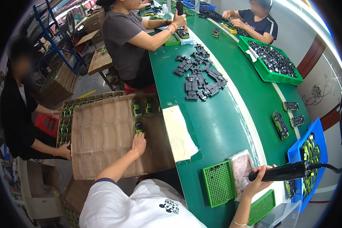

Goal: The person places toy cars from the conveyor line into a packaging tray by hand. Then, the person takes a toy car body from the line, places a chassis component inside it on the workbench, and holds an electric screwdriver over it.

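Green-and-black toy car point(139, 125), left fingers point(140, 135) touching it, grip unclear, right fingers point(260, 172) clamped round corded tool point(287, 171)

Tray point(102, 133) L of bench point(231, 125), toy cars point(137, 108) in it; on bench: chassis pile point(195, 79) ahead, parts bin point(263, 73) far R.

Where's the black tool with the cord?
In the head view, the black tool is at the lower right, in the person's right hand, with its corded end in front of the blue bin.
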Demonstrator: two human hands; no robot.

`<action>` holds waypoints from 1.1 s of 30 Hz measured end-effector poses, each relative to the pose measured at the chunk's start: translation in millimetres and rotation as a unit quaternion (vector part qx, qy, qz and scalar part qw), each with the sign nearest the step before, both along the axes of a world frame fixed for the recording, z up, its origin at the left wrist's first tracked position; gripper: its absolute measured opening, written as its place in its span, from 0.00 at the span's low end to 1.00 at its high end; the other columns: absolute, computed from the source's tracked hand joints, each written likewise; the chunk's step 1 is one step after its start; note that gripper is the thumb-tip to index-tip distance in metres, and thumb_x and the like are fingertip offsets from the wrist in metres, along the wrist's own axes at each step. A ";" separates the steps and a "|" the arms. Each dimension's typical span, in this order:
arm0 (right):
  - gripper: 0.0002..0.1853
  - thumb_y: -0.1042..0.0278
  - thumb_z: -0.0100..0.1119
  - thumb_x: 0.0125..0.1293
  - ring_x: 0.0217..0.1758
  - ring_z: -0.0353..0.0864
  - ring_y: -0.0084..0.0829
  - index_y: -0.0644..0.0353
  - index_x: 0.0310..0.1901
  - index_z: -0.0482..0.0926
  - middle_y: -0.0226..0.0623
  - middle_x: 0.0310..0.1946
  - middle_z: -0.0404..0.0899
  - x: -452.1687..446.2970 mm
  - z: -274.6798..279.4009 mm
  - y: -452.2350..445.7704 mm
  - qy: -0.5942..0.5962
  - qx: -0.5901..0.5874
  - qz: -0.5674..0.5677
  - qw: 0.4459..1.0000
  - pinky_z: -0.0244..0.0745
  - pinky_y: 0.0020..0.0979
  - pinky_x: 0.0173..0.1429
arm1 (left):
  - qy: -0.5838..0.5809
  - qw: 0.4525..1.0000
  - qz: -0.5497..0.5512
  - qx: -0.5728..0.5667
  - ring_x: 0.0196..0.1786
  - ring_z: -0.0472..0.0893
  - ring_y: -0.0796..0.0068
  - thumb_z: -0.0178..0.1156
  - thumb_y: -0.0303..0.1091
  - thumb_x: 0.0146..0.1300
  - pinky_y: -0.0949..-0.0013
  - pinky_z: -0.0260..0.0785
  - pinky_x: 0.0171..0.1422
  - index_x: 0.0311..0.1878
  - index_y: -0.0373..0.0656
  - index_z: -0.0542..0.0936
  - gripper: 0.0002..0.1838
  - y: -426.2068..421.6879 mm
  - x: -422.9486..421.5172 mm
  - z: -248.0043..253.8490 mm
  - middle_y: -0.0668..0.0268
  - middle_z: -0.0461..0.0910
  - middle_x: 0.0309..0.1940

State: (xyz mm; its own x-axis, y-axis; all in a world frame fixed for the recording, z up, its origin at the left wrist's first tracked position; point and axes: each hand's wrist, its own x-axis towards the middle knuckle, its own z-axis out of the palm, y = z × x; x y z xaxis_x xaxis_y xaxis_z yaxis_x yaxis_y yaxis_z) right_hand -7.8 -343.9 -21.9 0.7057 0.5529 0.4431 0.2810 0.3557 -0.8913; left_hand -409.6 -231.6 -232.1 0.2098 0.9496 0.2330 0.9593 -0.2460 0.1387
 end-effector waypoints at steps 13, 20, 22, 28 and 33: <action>0.18 0.72 0.48 0.60 0.24 0.64 0.20 0.66 0.50 0.58 0.32 0.26 0.64 3.0 -3.2 -0.8 -0.020 -0.005 -0.001 1.000 0.62 0.23 0.34 | 0.175 0.964 -0.042 -0.194 0.45 0.68 0.55 0.45 0.22 0.51 0.64 0.59 0.53 0.38 0.28 0.72 0.12 9.7 8.9 29.2 0.48 0.71 0.38; 0.18 0.72 0.49 0.60 0.24 0.64 0.21 0.66 0.49 0.58 0.33 0.26 0.65 3.5 -4.3 -1.0 -0.020 0.002 0.002 1.000 0.62 0.23 0.33 | 0.089 0.989 -0.017 -0.119 0.45 0.68 0.54 0.44 0.24 0.54 0.62 0.58 0.54 0.40 0.28 0.72 0.13 13.2 -16.1 -31.5 0.49 0.71 0.38; 0.18 0.73 0.48 0.60 0.24 0.64 0.21 0.66 0.49 0.58 0.33 0.26 0.65 3.9 -4.5 -1.2 -0.012 0.004 0.003 1.000 0.62 0.23 0.33 | 0.100 0.986 -0.018 -0.132 0.45 0.68 0.55 0.47 0.25 0.51 0.63 0.58 0.53 0.36 0.28 0.74 0.11 11.4 -12.3 -18.7 0.50 0.71 0.38; 0.18 0.74 0.48 0.60 0.24 0.64 0.21 0.66 0.49 0.58 0.33 0.27 0.65 4.4 -5.0 -1.6 -0.012 0.005 0.007 1.000 0.62 0.23 0.32 | 0.124 0.986 -0.035 -0.102 0.46 0.68 0.63 0.54 0.23 0.42 0.67 0.58 0.50 0.24 0.35 0.78 0.05 2.1 -5.4 13.5 0.57 0.71 0.36; 0.18 0.74 0.48 0.60 0.24 0.64 0.21 0.66 0.49 0.57 0.33 0.27 0.65 2.3 -1.9 -1.2 0.001 0.009 0.010 1.000 0.63 0.23 0.32 | 0.063 0.990 -0.005 -0.129 0.43 0.68 0.66 0.59 0.26 0.39 0.67 0.58 0.48 0.25 0.40 0.79 0.06 -6.4 -16.6 12.4 0.61 0.70 0.32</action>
